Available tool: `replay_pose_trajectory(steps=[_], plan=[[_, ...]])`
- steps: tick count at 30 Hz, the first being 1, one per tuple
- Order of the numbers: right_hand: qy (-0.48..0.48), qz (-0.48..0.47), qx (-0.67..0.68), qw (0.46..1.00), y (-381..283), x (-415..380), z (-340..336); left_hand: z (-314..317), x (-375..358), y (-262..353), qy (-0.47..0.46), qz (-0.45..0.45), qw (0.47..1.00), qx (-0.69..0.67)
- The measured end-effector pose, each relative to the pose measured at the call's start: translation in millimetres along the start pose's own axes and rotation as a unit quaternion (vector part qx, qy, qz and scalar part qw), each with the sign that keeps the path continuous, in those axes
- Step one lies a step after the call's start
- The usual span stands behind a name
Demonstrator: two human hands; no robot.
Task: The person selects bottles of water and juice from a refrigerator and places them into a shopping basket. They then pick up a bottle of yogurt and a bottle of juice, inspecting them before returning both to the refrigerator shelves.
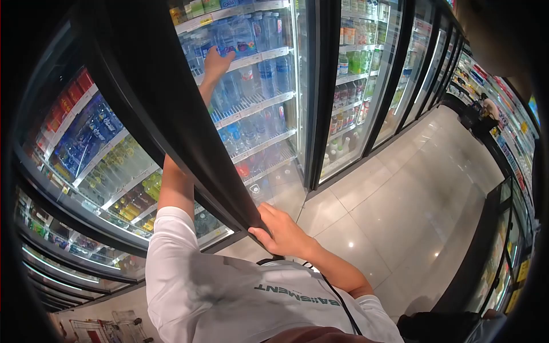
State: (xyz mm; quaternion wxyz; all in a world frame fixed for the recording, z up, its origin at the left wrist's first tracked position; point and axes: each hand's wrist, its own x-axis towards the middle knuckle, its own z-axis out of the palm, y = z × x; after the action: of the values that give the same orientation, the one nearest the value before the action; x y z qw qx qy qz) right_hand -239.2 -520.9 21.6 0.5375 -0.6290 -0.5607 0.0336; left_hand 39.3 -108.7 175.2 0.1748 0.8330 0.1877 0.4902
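Note:
My left arm passes behind the dark door frame [191,128] of an upright drinks cooler. Beyond that frame, my left hand [217,64] is up at a shelf of bottled water, its thumb and fingers apart. Its fingertips overlap the lower part of a blue-labelled pack of water bottles [237,37]. Lower down, my right hand [281,230] is wrapped round the edge of the same frame near my chest, the thumb on the near side.
More shelves of clear and blue bottles [266,71] run below the pack. Other glass-door coolers [354,74] line the aisle to the right, and cases of drinks [94,128] show on the left. Across the shiny tiled floor [394,211] stands a low dark-edged display case [480,251].

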Motion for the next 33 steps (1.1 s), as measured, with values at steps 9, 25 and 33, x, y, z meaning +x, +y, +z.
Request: replay_pose_trajectory(steps=[9, 25, 33], plan=[[-0.026, -0.009, 0.005, 1.0, 9, 30, 15, 75, 96, -16, 0.063, 0.061, 0.993, 0.077], [0.038, -0.008, 0.011, 0.999, 13, 50, 41, 32, 24, -2, 0.157, 0.216, 0.963, -0.031], [0.034, -0.002, 0.02, 0.999, 12, 45, 42, -130, -146, 4, 0.003, -0.037, 0.91, -0.413]])
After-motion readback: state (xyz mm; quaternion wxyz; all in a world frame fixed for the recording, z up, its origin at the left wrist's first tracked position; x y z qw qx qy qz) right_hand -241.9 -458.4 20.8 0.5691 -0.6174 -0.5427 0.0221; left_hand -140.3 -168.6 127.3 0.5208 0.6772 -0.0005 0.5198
